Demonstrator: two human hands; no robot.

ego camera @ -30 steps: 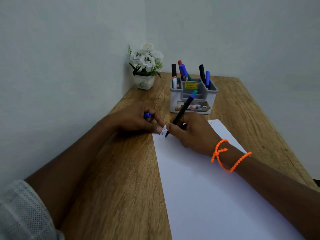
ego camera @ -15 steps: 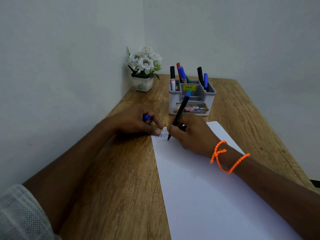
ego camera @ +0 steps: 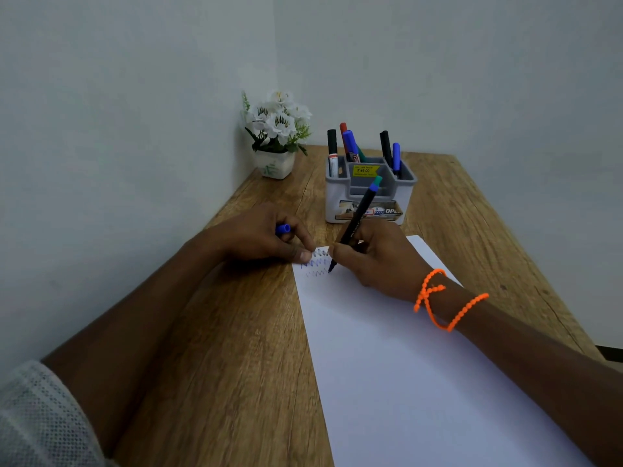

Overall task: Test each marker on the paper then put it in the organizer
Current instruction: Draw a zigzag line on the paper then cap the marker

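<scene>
Our right hand (ego camera: 374, 261) grips the black marker (ego camera: 354, 227) tilted, tip on the paper (ego camera: 404, 365) beside fresh zigzags, while our left hand (ego camera: 266, 239) pinches its blue cap (ego camera: 283, 228) and pins the sheet's corner, the organizer (ego camera: 369, 197) waiting just beyond on the counter (ego camera: 236, 332).

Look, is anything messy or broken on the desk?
Nothing stands out. The organizer stands upright with markers in it, the paper lies flat with small scribbles at its far corner, and the flower pot is upright. The right hand holds the pen; the left hand holds its blue cap.
</scene>
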